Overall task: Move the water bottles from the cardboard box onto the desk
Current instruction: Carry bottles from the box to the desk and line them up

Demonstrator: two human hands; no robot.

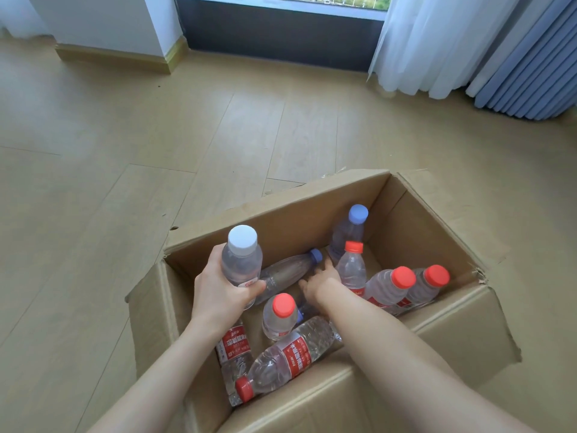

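An open cardboard box [281,220] stands on the floor with several clear water bottles inside. My left hand [218,289] grips a white-capped bottle [242,260], held upright above the box's left side. My right hand [321,279] reaches down into the middle of the box, fingers spread beside a lying blue-capped bottle [290,270] and a red-capped bottle [352,268]. Another blue-capped bottle [349,229] stands at the back. Red-capped bottles lean at the right [390,289] and lie at the front [281,360]. No desk is in view.
Light wooden floor [156,151] surrounds the box. A dark window base [281,29] and a white wall corner [109,23] stand at the back. White and blue curtains [468,48] hang at the back right. The box flaps [468,323] stick outward.
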